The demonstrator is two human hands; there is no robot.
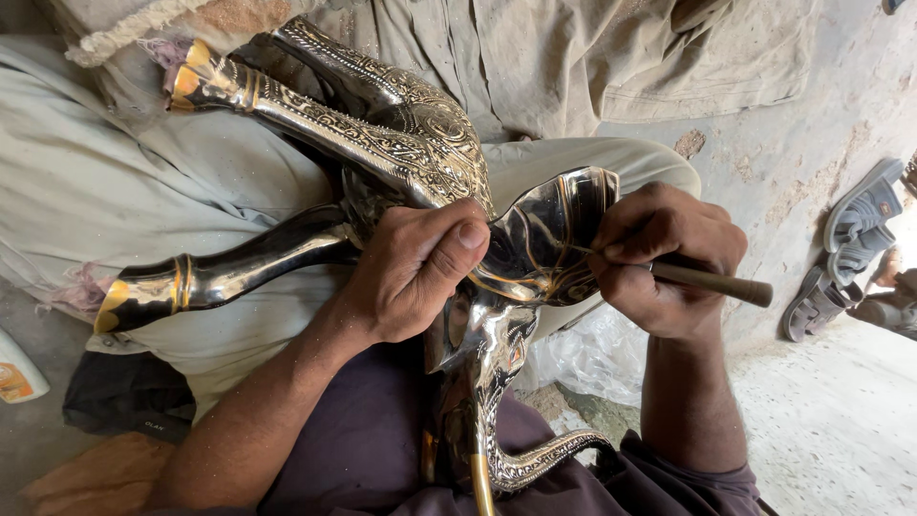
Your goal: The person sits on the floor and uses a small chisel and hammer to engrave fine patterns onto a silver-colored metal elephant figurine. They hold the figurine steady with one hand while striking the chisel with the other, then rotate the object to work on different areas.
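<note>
A shiny black-and-gold engraved metal elephant figure point(401, 134) lies across my lap, legs pointing left, trunk curling down at the bottom centre. My left hand point(415, 268) grips it at the neck, thumb pressed near the ear. My right hand point(669, 258) holds a thin tool with a brown wooden handle point(716, 282). The tool's tip touches the inner surface of the elephant's flared ear point(554, 225).
Pale cloth point(105, 182) covers my legs under the figure. Grey sandals point(850, 244) lie on the concrete floor at the right. A clear plastic bag point(587, 358) sits below the ear. A white bottle point(17, 373) pokes in at the left edge.
</note>
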